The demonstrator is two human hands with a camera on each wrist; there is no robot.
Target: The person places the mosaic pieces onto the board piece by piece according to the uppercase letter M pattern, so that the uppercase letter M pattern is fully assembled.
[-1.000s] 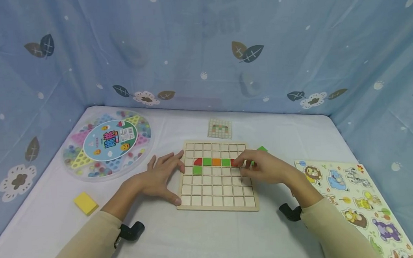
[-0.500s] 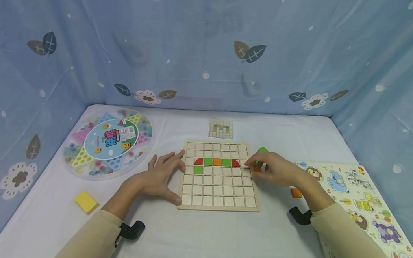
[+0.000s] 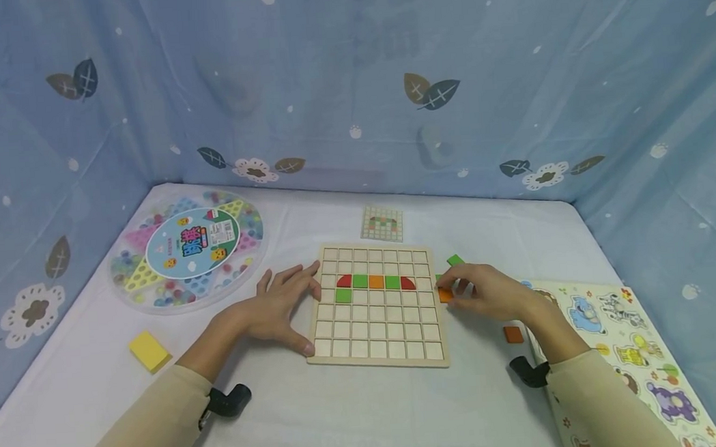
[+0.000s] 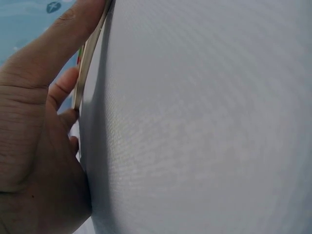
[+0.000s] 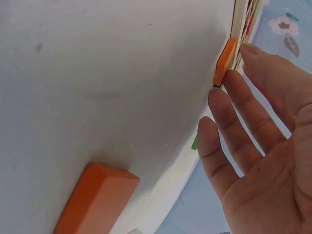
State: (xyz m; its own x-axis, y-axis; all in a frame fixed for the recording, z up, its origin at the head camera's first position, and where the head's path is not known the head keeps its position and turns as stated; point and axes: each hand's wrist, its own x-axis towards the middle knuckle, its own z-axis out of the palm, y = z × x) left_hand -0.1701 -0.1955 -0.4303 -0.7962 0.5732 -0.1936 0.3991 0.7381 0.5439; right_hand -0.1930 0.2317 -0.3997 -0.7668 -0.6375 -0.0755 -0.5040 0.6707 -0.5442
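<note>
A wooden grid board (image 3: 378,355) lies flat in the head view. Its cells hold a row of red, green and orange tiles, with a green tile (image 3: 343,295) below the row's left end. My left hand (image 3: 273,307) rests along the board's left side, thumb at the lower left corner and fingers spread up the edge. Beside the right edge, my right hand (image 3: 482,291) reaches to loose tiles, its fingertips at an orange tile (image 5: 225,62) and a green tile partly hidden by the fingers. The right wrist view shows the thumb apart from the other fingers.
Above the board lies a small pattern card (image 3: 382,223). Another green tile (image 3: 455,260) and an orange block (image 3: 513,334) lie to the right, near an animal puzzle board (image 3: 633,357). At left are a round marble game (image 3: 193,250) and a yellow block (image 3: 149,351).
My right hand has left the red tile at the row's right end and moved right, off the board, to the loose tiles. My left hand has stayed in place.
</note>
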